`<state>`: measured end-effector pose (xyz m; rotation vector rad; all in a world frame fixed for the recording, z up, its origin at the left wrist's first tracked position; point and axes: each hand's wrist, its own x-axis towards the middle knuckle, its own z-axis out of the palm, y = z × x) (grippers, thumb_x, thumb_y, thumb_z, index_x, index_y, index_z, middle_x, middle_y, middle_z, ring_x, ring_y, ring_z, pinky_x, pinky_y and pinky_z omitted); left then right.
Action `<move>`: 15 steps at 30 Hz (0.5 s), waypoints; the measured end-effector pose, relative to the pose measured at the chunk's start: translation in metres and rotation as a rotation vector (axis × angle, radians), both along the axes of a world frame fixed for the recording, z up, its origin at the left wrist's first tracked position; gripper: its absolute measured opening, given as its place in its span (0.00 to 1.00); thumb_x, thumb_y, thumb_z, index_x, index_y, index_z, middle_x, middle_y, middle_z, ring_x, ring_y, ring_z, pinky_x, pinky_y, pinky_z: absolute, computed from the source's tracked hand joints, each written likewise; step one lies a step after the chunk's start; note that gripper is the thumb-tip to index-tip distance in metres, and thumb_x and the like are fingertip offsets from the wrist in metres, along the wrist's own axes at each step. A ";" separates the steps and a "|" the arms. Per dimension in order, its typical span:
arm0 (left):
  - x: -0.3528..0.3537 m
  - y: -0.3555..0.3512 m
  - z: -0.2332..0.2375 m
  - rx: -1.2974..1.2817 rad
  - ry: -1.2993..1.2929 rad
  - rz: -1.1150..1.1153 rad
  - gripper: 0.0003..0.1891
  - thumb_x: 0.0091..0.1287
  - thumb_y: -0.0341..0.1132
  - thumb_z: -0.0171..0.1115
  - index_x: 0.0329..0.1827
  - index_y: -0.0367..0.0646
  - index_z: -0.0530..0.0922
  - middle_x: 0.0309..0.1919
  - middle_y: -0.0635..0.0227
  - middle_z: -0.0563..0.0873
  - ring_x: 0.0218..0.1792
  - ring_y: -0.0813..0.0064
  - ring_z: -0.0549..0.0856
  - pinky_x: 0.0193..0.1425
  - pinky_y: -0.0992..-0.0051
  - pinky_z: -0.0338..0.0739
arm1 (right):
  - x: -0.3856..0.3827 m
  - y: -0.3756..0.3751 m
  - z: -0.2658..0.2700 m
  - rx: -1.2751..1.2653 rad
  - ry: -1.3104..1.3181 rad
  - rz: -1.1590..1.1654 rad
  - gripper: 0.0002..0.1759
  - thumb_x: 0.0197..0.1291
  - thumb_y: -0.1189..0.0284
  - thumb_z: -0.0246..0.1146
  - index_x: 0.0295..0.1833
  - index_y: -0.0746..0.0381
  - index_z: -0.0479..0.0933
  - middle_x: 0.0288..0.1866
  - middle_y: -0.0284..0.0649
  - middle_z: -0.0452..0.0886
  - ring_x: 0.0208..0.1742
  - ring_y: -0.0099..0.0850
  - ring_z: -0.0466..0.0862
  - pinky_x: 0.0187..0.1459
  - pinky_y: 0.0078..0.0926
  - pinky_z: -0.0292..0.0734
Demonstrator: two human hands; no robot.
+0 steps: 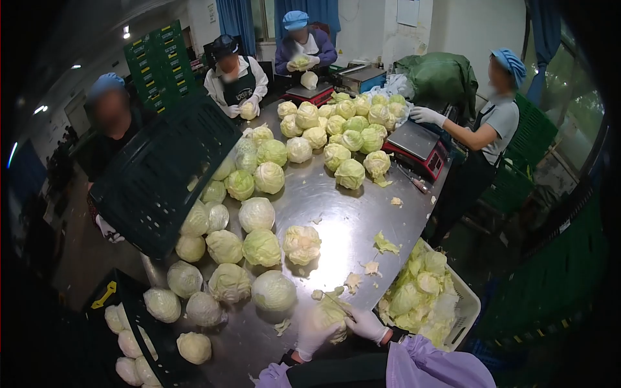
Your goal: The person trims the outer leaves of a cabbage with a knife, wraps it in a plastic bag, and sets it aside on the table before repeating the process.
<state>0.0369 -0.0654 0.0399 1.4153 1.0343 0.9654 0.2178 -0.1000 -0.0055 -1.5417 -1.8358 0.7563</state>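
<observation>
Writing:
- White lettering on a co-worker's dark apron (243,92) at the far end. Too small to read.
- Paper sheet (408,11) on the back wall. Text cannot be made out.
- Yellow mark on the dark floor crate (107,295) at lower left. No legible letters.

Hands, both in white gloves:
- Left hand (315,334): fingers spread moderately and wrapped around the near side of a cabbage (332,313), cupping it from below and the left.
- Right hand (366,324): fingers curled closed on a knife (334,302). The handle is hidden in the fist, and the thin blade lies across the top of the same cabbage.

Held item: the cabbage sits at the near edge of the steel table (336,213), between the two hands and just left of the white basket (471,304) of trimmed leaves.

Surroundings:
- Loose cabbages (261,247) lie over the tabletop, with leaf scraps among them.
- A tilted crate (162,174), dark green, is held over the left side by a co-worker.
- A red scale (418,146) stands at the right edge.
</observation>
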 end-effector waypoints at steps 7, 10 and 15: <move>0.001 -0.008 -0.040 0.168 0.394 0.070 0.40 0.47 0.41 0.78 0.61 0.34 0.69 0.49 0.51 0.74 0.51 0.54 0.75 0.57 0.61 0.71 | 0.004 0.019 -0.010 -0.135 -0.146 -0.165 0.15 0.59 0.71 0.55 0.51 0.60 0.77 0.34 0.57 0.81 0.37 0.54 0.82 0.41 0.50 0.76; -0.011 -0.003 -0.048 0.258 0.372 0.070 0.41 0.47 0.43 0.78 0.62 0.34 0.68 0.54 0.51 0.73 0.55 0.54 0.73 0.61 0.60 0.69 | 0.028 0.020 -0.032 -0.088 -0.181 -0.251 0.13 0.56 0.70 0.58 0.46 0.61 0.77 0.33 0.55 0.81 0.36 0.53 0.82 0.39 0.48 0.77; -0.077 -0.005 -0.062 -0.092 0.020 -0.161 0.45 0.52 0.35 0.75 0.72 0.35 0.59 0.67 0.55 0.67 0.69 0.63 0.66 0.72 0.66 0.62 | 0.067 0.011 -0.047 -0.194 -0.156 -0.392 0.20 0.56 0.66 0.62 0.55 0.57 0.76 0.36 0.50 0.83 0.38 0.49 0.83 0.40 0.45 0.78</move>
